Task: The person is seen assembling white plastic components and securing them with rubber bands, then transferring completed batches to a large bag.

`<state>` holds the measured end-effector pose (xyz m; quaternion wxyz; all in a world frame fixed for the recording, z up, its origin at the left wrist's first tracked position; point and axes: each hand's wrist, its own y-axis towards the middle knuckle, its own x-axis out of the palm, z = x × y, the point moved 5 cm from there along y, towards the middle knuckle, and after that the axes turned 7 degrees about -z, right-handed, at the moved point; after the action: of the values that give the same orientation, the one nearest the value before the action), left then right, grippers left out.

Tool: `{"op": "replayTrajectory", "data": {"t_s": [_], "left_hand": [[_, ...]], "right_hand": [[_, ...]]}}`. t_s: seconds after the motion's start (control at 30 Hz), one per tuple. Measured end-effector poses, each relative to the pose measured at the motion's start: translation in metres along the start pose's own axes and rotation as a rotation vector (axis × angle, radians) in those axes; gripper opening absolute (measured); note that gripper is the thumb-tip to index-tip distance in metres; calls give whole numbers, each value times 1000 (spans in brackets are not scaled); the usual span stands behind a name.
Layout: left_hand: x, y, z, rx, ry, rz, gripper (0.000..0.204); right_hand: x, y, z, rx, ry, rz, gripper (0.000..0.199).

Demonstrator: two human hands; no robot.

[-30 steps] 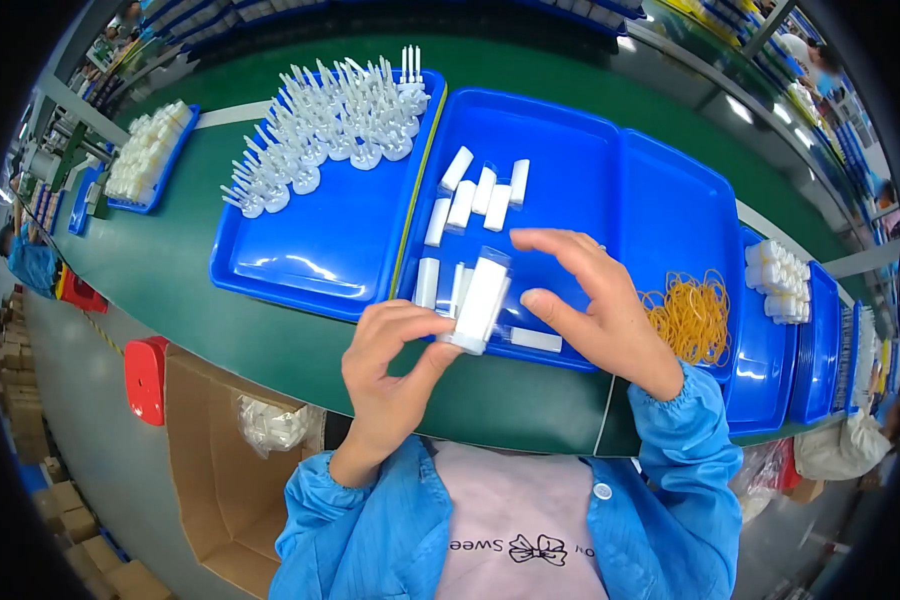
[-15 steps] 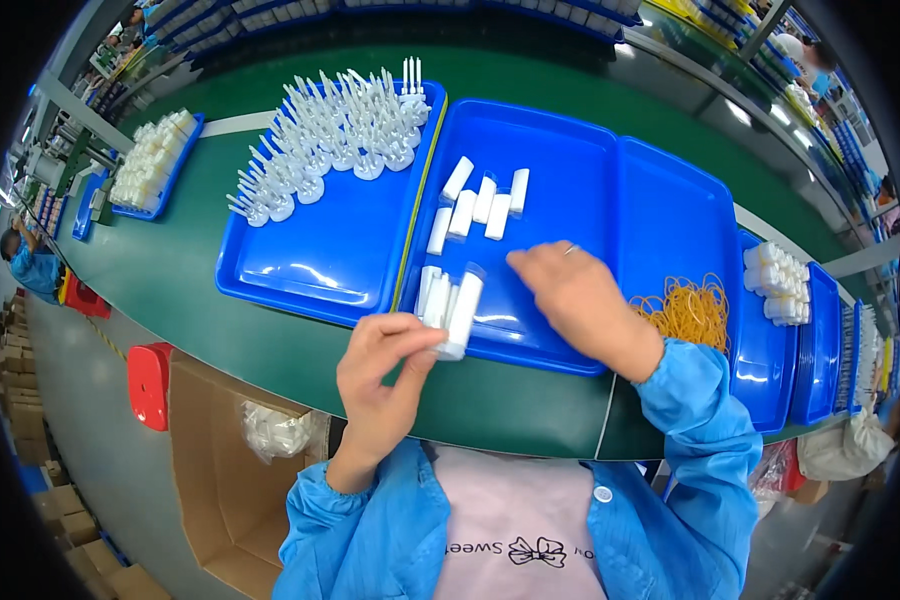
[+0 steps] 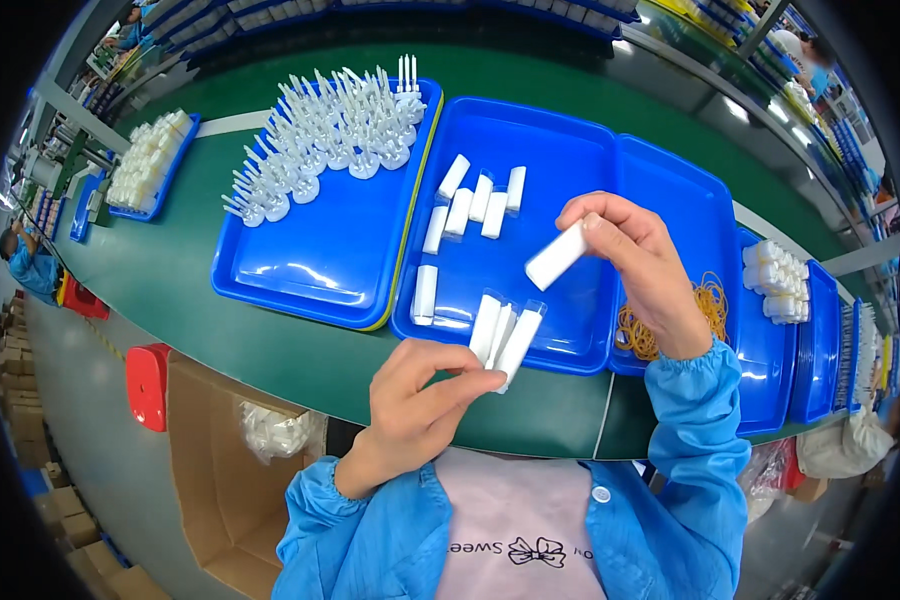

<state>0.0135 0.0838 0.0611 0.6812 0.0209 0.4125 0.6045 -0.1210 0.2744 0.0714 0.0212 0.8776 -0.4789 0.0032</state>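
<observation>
My left hand [image 3: 420, 405] is closed, thumb and fingers pinching a small bunch of white cylindrical tubes [image 3: 518, 343] with clear ends, over the front edge of the middle blue tray [image 3: 570, 150]. To its right, my right hand [image 3: 642, 262] grips a single white tube [image 3: 556, 256] near one end, tilted, above the same tray. Several more tubes lie loosely grouped at that tray's left side, among them a nearer tube [image 3: 425, 292] lying by itself. What my fingertips cover is hidden.
On the left blue tray [image 3: 310, 270] stand many clear-based pieces with upright white stems [image 3: 340, 130]. Orange rubber bands [image 3: 710, 305] lie in the tray right of my right wrist. Further trays hold stacked white parts [image 3: 775, 280]. A red stool [image 3: 148, 388] and an open carton [image 3: 205, 470] sit below the table.
My right hand, earlier empty over the tray, now holds a tube and has moved right. My left hand has shifted right with its bunch, leaving one tube in plain view on the tray.
</observation>
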Motion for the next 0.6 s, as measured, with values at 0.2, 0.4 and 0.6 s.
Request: {"op": "replayTrajectory", "data": {"t_s": [0.2, 0.4, 0.6], "left_hand": [[3, 1, 8, 52, 56, -28, 33], [5, 5, 11, 129, 89, -37, 28], [6, 3, 13, 102, 101, -50, 28]], "right_hand": [[6, 0, -2, 1, -5, -33, 22], [16, -5, 9, 49, 103, -67, 21], [17, -7, 11, 96, 5, -159, 17]]}}
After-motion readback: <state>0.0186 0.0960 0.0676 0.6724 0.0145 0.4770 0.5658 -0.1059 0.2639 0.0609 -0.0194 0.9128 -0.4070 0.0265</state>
